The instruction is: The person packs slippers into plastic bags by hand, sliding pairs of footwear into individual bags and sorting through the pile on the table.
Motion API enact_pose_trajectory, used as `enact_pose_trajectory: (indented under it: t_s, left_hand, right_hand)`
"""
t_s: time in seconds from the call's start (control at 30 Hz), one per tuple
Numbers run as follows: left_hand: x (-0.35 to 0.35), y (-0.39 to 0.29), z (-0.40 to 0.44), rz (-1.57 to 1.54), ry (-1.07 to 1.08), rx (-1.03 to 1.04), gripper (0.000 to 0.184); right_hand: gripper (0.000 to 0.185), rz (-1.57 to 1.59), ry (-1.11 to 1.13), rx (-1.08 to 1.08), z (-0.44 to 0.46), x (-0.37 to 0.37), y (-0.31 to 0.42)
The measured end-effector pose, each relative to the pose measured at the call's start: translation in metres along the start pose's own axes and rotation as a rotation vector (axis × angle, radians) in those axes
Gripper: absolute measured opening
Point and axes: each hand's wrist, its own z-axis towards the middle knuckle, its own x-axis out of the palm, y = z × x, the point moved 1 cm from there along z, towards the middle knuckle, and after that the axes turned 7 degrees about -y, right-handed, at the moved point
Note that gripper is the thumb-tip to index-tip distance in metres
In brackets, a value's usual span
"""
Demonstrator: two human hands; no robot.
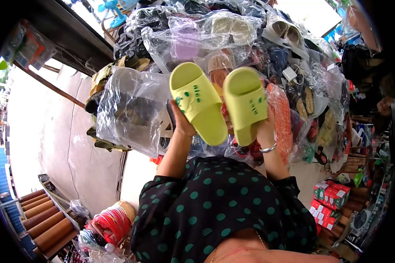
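Two lime-green slide sandals are held up side by side in front of me. My left hand [183,120] grips the left sandal [210,120] by its outer edge, with the thumb near the strap. That strap carries dark green lettering and a small face design. The right sandal [245,94] is in my right hand [264,127], partly hidden behind it, and a silver bangle circles that wrist. Just left of the left sandal lies a clear plastic bag [129,111], and its contents are hard to make out.
Behind the sandals rises a heap of footwear in clear bags, including a lilac pair [185,41] and an orange pair [280,122]. Red boxes [331,196] are stacked at lower right. Brown rolls [48,223] and a bundle of red cord [112,223] sit at lower left.
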Motion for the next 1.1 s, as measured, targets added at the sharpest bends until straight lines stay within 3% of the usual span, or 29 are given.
enact_pose_trajectory:
  t_s: [0.03, 0.13, 0.17, 0.2, 0.23, 0.3, 0.43, 0.5, 0.67, 0.7, 0.77, 0.8, 0.83, 0.87, 0.9, 0.93, 0.97, 1.03, 1.1]
  left_hand:
    - [-0.001, -0.005, -0.003, -0.112, 0.117, -0.03, 0.088]
    - [0.005, -0.003, -0.007, -0.124, 0.158, -0.071, 0.081]
    - [0.005, 0.002, -0.007, -0.225, 0.166, -0.186, 0.077]
    - [0.004, 0.008, -0.006, -0.326, 0.173, -0.303, 0.072]
    - [-0.011, 0.017, -0.008, -0.333, 0.231, -0.253, 0.063]
    - [-0.024, 0.03, -0.009, -0.63, 0.214, -0.391, 0.06]
    - [-0.026, 0.026, -0.002, -0.599, 0.209, -0.545, 0.058]
    - [-0.024, 0.021, -0.004, -0.25, 0.236, -0.365, 0.056]
    - [-0.064, 0.044, 0.006, -0.44, 0.183, -0.355, 0.055]
    - [-0.06, 0.047, 0.002, -0.152, 0.184, -0.204, 0.052]
    - [-0.053, 0.051, -0.009, 0.427, 0.176, 0.099, 0.044]
    - [-0.054, 0.051, -0.008, 0.572, 0.175, 0.18, 0.043]
    - [-0.056, 0.051, -0.007, 0.718, 0.166, 0.262, 0.041]
    - [-0.067, 0.053, -0.001, -0.003, 0.149, -0.215, 0.042]
    - [-0.07, 0.051, 0.0, -0.379, 0.158, -0.422, 0.043]
    - [-0.071, 0.049, 0.001, -0.741, 0.11, -0.644, 0.044]
    - [-0.071, 0.047, 0.0, -0.548, 0.163, -0.542, 0.043]
    - [-0.064, 0.045, 0.001, -0.273, 0.214, -0.405, 0.042]
    - [-0.048, 0.059, 0.004, -0.16, 0.207, -0.35, 0.042]
  right_hand:
    - [0.02, -0.005, -0.004, 0.004, 0.005, -0.004, 0.004]
    - [0.028, -0.058, 0.017, 0.023, 0.02, 0.0, 0.018]
    - [0.028, -0.059, 0.01, 0.023, 0.019, 0.007, 0.012]
    - [0.028, -0.18, 0.073, -0.034, 0.018, 0.014, 0.003]
    - [0.028, -0.303, 0.137, -0.09, 0.017, 0.019, -0.004]
    - [0.029, -0.332, 0.15, -0.042, 0.017, 0.026, -0.011]
    - [0.031, -0.368, 0.162, -0.044, 0.024, 0.03, -0.001]
    - [0.032, -0.48, 0.168, -0.119, 0.029, 0.027, -0.002]
    - [0.038, -0.523, 0.264, -0.2, 0.029, 0.023, -0.018]
    - [0.038, -0.524, 0.264, -0.198, 0.028, 0.025, -0.017]
    - [0.037, -0.675, 0.12, -0.406, 0.022, 0.031, -0.01]
    - [0.037, -0.673, 0.121, -0.406, 0.019, 0.031, -0.006]
    - [0.035, -0.776, 0.024, -0.591, 0.013, 0.029, 0.0]
    - [0.033, -0.872, -0.071, -0.772, 0.006, 0.027, 0.006]
    - [0.033, -0.862, -0.056, -0.767, -0.002, 0.024, 0.009]
    - [0.034, -0.896, 0.18, -0.781, -0.011, 0.02, 0.011]
    - [0.035, -0.915, 0.415, -0.791, -0.021, 0.022, 0.012]
    - [0.037, -0.975, 0.397, -0.87, -0.032, 0.044, 0.012]
    - [0.03, -0.939, 0.289, -0.701, -0.027, 0.058, 0.001]
